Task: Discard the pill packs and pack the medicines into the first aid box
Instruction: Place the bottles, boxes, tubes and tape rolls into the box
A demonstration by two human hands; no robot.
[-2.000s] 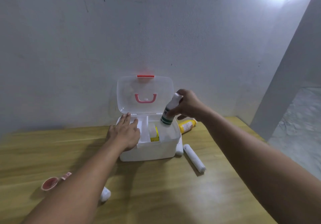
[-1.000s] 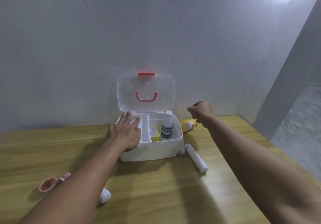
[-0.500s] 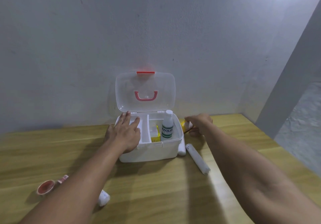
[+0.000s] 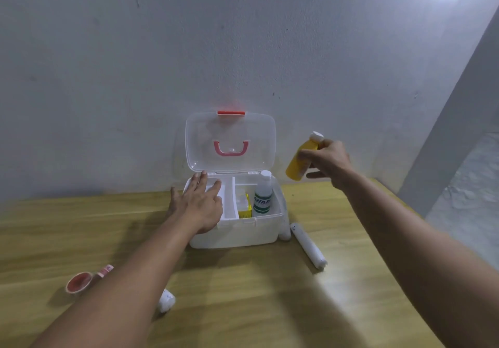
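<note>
Our first aid box [image 4: 243,233] stands open on the wooden table [image 4: 243,293] with its clear lid [image 4: 229,142] tipped back toward the wall; its right compartment holds an upright white bottle with a green label [image 4: 263,196] and a small yellow pack [image 4: 245,211] beside it. Our left hand [image 4: 199,204] lies flat, fingers spread, over the box's left compartment, gripping nothing. Our right hand [image 4: 328,160] is closed around a yellow bottle with a white cap [image 4: 301,162], held in the air to the right of the lid, while a white roll [image 4: 307,245] lies on the table just right of the box.
</note>
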